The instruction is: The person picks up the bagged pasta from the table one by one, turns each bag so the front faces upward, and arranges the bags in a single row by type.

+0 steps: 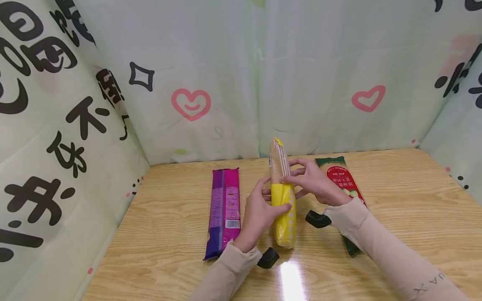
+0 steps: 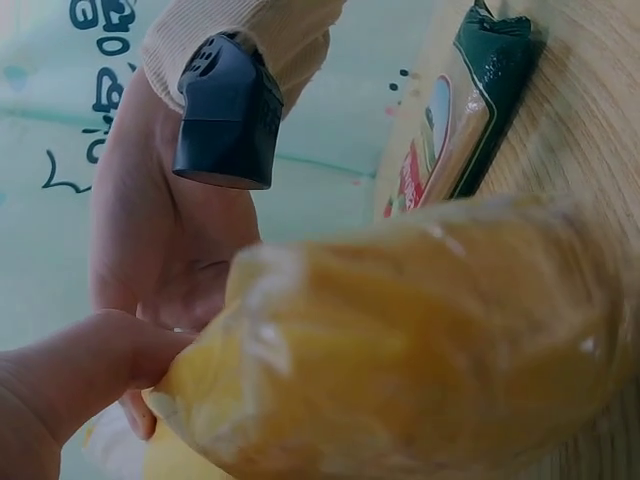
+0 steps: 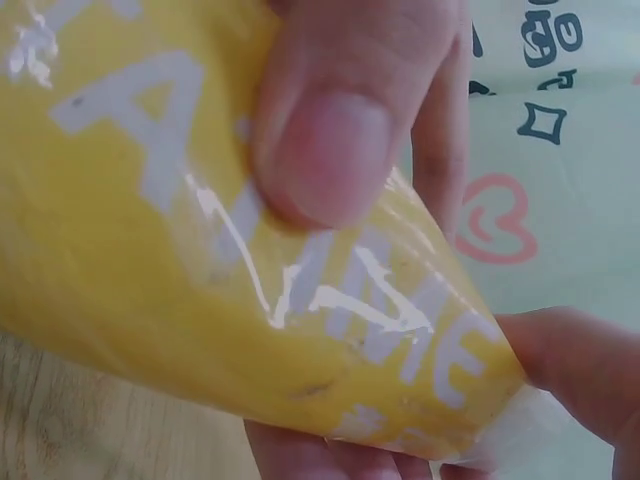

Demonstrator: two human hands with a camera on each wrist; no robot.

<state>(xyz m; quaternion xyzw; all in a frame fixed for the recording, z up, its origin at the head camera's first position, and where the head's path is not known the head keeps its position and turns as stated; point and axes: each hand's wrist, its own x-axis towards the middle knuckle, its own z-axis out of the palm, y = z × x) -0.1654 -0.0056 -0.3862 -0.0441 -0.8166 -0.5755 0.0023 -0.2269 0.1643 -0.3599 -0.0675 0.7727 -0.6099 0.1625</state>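
Note:
A long yellow pasta packet (image 1: 283, 217) with a clear striped upper part is held between both hands, tilted up with its lower end close over the table. My left hand (image 1: 261, 213) grips it from the left, thumb across the yellow front and fingers behind. From the other side, my right hand (image 1: 316, 179) pinches it higher up, where yellow meets clear film. In the right wrist view, the left thumb (image 3: 335, 150) presses on the packet's pale lettering. The packet's glossy lower end (image 2: 420, 340) fills much of the left wrist view.
A purple and pink packet (image 1: 224, 209) lies left of the hands on the wooden table (image 1: 406, 200). On the right, a green and red packet (image 1: 340, 177) lies partly under the right forearm. Printed curtains (image 1: 233, 62) stand behind and at both sides.

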